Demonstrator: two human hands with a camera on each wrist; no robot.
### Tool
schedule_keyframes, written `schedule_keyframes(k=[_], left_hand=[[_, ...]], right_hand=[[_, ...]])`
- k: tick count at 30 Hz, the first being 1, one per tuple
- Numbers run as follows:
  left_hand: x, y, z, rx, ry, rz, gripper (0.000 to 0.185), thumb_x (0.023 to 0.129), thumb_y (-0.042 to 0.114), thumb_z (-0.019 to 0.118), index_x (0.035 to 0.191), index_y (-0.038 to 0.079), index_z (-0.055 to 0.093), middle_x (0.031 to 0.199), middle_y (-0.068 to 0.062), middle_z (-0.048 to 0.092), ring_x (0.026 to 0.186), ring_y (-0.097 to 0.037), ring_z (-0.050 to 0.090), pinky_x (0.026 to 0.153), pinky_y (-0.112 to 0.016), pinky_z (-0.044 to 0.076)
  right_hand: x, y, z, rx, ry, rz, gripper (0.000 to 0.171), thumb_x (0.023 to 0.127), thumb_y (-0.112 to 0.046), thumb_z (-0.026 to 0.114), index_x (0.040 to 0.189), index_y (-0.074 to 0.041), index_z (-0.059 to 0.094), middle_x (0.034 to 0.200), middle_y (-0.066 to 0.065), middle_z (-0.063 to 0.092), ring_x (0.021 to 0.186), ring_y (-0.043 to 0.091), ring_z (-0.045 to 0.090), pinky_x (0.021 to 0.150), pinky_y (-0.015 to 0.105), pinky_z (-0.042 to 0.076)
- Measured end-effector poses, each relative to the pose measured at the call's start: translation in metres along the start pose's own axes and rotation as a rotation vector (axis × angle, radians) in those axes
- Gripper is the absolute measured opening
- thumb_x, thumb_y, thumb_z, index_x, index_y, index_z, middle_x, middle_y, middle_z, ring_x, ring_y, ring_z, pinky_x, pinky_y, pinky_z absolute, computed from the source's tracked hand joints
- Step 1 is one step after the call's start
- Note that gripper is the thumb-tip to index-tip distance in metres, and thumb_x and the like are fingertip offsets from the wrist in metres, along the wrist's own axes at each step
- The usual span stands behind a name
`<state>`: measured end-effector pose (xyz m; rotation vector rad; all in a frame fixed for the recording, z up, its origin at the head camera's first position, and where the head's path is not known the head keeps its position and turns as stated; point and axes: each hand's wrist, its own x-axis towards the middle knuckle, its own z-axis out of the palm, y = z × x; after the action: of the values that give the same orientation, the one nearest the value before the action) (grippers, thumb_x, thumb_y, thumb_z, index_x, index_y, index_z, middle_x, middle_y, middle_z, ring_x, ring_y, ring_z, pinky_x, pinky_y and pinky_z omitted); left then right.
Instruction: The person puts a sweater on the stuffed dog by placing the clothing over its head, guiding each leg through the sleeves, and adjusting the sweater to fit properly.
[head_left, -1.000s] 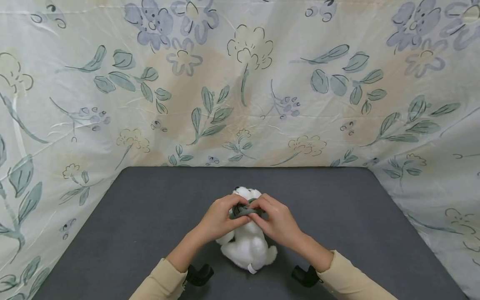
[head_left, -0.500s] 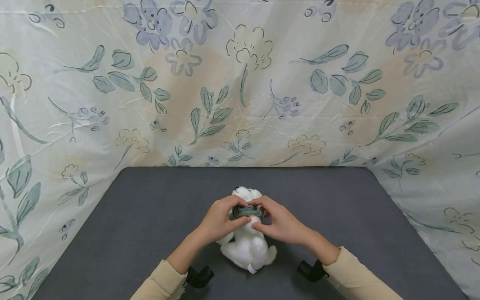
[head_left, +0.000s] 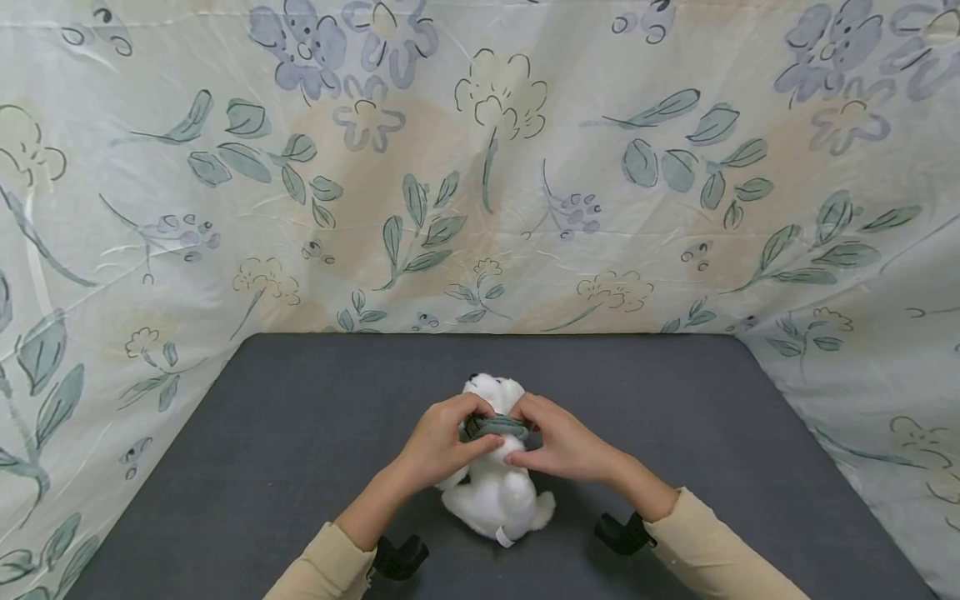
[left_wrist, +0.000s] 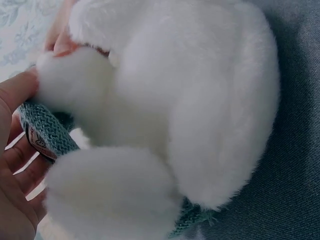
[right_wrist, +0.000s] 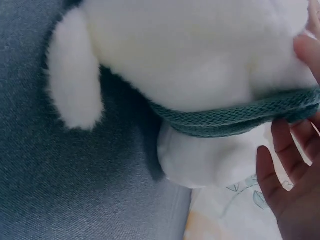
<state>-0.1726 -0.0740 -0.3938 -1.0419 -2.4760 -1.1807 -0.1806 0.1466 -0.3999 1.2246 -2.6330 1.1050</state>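
Toy: we have a white plush dog (head_left: 495, 483) sitting near the middle of the dark grey table (head_left: 262, 433), its head pointing away from us, towards the flowered cloth (head_left: 480, 167) hung round the back and sides.
Scarf: a green knitted scarf (head_left: 495, 427) wraps round its neck; the right wrist view shows the band (right_wrist: 235, 117) snug against the fur, and the left wrist view shows a small label on the knit (left_wrist: 47, 132).
Left hand: our left hand (head_left: 442, 442) is curled in, fingers pinching the scarf at the left side of the neck.
Right hand: our right hand (head_left: 558, 442) does the same from the other side, fingertips curled onto the scarf, thumb against the plush.
Handling: we judge the toy light and very soft, so it squashes and tips rather than resists; the fur looks a bit slippery, the knit stretchy and easy to pinch.
Where to hold: the scarf band itself gives the surest purchase, with the body steadied at the neck.
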Motion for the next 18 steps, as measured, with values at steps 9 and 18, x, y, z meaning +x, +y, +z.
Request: schedule_keyframes(k=[9,18], left_hand=[[-0.002,-0.001,0.002,-0.001,-0.007,-0.011,0.023,0.079,0.023,0.074,0.090,0.016,0.055,0.081,0.007,0.055,0.066,-0.009,0.048,0.058,-0.019,0.040],[-0.002,-0.001,0.003,0.026,0.010,-0.035,0.032,0.074,0.020,0.078,0.096,0.017,0.055,0.089,0.009,0.056,0.073,-0.006,0.051,0.064,-0.021,0.044]], right_hand=[[-0.001,-0.001,0.008,-0.048,0.138,-0.096,0.024,0.076,-0.013,0.075,0.085,-0.020,0.054,0.081,-0.011,0.051,0.074,0.003,0.048,0.063,0.029,0.048],[0.000,0.000,0.015,-0.176,0.285,-0.136,0.027,0.074,-0.008,0.076,0.083,-0.020,0.053,0.077,-0.012,0.049,0.069,0.001,0.044,0.061,0.022,0.042]])
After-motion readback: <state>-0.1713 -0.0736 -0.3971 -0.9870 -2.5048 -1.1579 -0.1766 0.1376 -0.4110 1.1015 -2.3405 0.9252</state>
